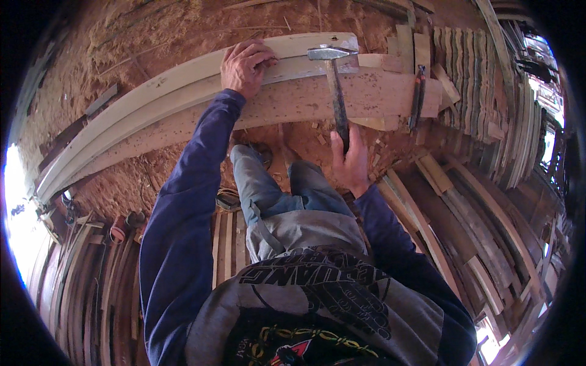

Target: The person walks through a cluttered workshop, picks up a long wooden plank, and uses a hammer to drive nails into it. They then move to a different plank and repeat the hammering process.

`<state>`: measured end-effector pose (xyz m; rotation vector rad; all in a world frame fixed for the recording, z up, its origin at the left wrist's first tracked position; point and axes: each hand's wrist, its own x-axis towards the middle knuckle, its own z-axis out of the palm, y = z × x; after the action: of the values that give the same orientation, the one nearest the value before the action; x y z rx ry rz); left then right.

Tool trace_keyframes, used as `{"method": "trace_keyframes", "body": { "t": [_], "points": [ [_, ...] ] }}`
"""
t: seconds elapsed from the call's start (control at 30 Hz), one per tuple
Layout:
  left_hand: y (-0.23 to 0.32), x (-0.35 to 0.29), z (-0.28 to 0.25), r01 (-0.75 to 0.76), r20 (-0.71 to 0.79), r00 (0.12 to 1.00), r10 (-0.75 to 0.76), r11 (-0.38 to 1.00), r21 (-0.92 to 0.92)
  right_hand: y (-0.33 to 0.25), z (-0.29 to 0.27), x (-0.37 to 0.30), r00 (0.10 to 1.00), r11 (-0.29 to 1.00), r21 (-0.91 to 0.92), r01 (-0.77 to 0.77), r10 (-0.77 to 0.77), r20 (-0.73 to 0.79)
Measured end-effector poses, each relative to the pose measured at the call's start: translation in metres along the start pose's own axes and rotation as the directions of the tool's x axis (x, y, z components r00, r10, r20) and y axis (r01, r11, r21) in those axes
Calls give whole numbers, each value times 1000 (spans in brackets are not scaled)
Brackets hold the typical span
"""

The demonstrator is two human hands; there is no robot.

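My right hand (351, 160) is closed round the dark lower end of a hammer (336, 91). The hammer's metal head is over the right end of a long pale board (183, 68); I cannot tell whether it touches the wood. My left hand (245, 66) rests on that board, left of the hammer head, with its fingers curled together. Whatever those fingers may pinch is hidden. The pale board lies along a wide plank (293, 97) that serves as a bench.
On the plank's right part lies a dark, narrow tool (418, 96) with a reddish tip. Wavy-edged wooden strips (467, 85) are stacked at the far right. Long timbers (488, 238) lie at the right, and more boards (79, 287) at the left. Reddish ground (146, 30) carries wood scraps.
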<state>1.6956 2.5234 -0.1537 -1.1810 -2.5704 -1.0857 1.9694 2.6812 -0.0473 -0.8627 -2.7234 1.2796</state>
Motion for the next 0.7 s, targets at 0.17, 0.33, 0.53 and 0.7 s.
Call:
{"method": "trace_keyframes", "body": {
  "t": [0.17, 0.33, 0.53, 0.7],
  "points": [
    [1, -1, 1, 13, 18, 1000, -13, 999, 32, -9, -5, 4, 1000, 999, 37, -24, 24, 6],
    [2, -1, 1, 30, 23, 999, -31, 1000, 7, -12, -4, 5, 1000, 998, 52, 23, -23, 3],
    [2, -1, 1, 14, 30, 999, -16, 998, 60, -14, 4, 13, 996, 1000, 25, -3, 1, 94],
    [1, -2, -1, -14, 15, 1000, 14, 999, 45, -21, 6, 26, 989, 990, -133, 47, -27, 147]
  ]
}}
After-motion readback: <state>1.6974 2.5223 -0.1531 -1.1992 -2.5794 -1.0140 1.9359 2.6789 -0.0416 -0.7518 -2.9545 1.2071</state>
